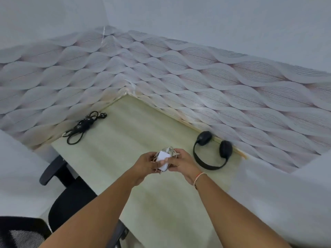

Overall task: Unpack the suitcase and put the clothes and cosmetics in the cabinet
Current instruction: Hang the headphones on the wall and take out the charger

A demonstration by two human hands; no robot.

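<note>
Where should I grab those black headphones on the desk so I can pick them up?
Grab the headphones by the thin band curving toward you, coming from the near side. The two ear cups lie close against the wall, so the band is probably the easiest part to pinch.

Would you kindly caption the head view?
Both hands hold a white charger above the desk, headphones alongside.

The white charger (163, 161) is half covered by the fingers of the left hand (145, 163) and right hand (180, 162); its plug end cannot be made out, and the cable (172, 151) wound round it shows only as a few loops. Both forearms run off the bottom edge. The black chair (71, 199) is partly tucked under the table (143, 126), and a second chair (19, 231) is cut by the lower left corner. Switches on the black power strip (82, 124) are too small to read.
</note>
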